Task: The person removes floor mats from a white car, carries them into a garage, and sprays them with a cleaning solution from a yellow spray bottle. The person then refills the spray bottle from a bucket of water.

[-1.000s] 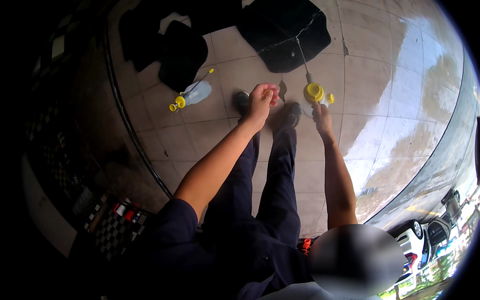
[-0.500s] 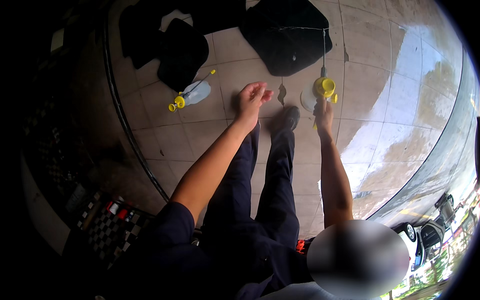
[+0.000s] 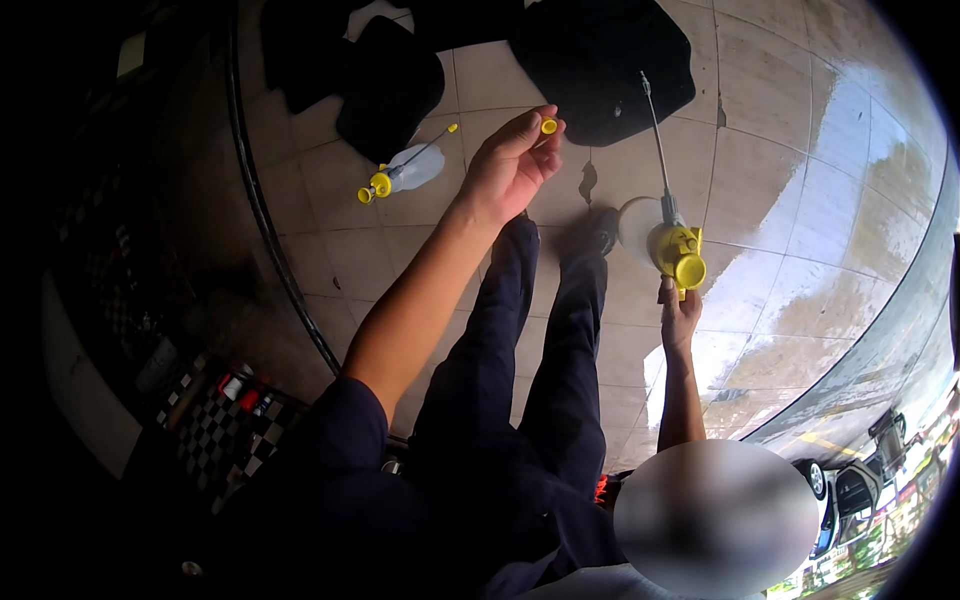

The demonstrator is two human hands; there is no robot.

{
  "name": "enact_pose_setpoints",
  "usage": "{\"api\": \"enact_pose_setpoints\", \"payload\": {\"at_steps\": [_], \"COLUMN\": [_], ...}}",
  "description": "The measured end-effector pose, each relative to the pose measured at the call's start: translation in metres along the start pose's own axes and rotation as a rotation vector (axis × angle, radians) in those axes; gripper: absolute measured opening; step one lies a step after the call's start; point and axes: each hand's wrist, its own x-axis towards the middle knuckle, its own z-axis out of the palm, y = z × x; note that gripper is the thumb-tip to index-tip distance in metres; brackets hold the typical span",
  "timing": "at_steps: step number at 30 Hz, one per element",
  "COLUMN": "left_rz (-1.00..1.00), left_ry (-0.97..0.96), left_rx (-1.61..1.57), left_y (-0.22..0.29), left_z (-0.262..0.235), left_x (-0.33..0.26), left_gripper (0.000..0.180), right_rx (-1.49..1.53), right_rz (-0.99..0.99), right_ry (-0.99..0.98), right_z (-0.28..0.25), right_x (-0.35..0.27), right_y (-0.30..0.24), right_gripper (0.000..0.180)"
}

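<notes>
My left hand (image 3: 515, 165), raised in front of my legs, pinches a small round yellow cap (image 3: 549, 126) between its fingertips. Off to the right, my right hand (image 3: 680, 310) is closed round the handle of a pump sprayer (image 3: 680, 255). This sprayer has a yellow head, a pale translucent bottle and a long thin metal wand (image 3: 655, 125) that points away from me over a black mat (image 3: 605, 75). No yellow tip shows on the wand's end. A second sprayer (image 3: 413, 168) of the same kind lies on the floor to the left, with a yellow tip on its wand.
More black mats (image 3: 390, 90) lie on the tiled floor (image 3: 640, 350) at the far left. A wet, shiny patch (image 3: 800, 230) covers tiles on the right. A dark curved edge (image 3: 262, 235) runs along the left. Vehicles (image 3: 865, 480) stand at the lower right.
The right hand has drawn the sprayer nearer and tilted it. A thin jet from the wand is no longer visible. My left hand has moved up and right, and the cap now shows in it.
</notes>
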Motion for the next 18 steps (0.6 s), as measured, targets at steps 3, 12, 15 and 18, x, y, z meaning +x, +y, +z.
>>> {"api": "enact_pose_setpoints", "payload": {"at_steps": [3,12,15,18], "left_rz": [0.136,0.377,0.198,0.126], "left_ry": [-0.102,0.341,0.033,-0.053], "left_rx": [0.047,0.256,-0.012,-0.123], "left_y": [0.025,0.077,0.06,0.055], "left_z": [0.035,-0.014,-0.003,0.004], "left_x": [-0.009,0.081,0.065,0.049], "left_gripper": [0.026,0.015,0.018,0.019], "right_rx": [-0.008,-0.038,-0.045,-0.013], "right_rz": [0.003,-0.001,0.002,-0.018], "right_ry": [0.039,0.081,0.124,0.135], "right_z": [-0.008,-0.02,-0.022,-0.021], "right_x": [-0.011,-0.017,-0.023,-0.026], "right_y": [0.0,0.004,0.013,0.009], "right_gripper": [0.033,0.03,0.032,0.033]}}
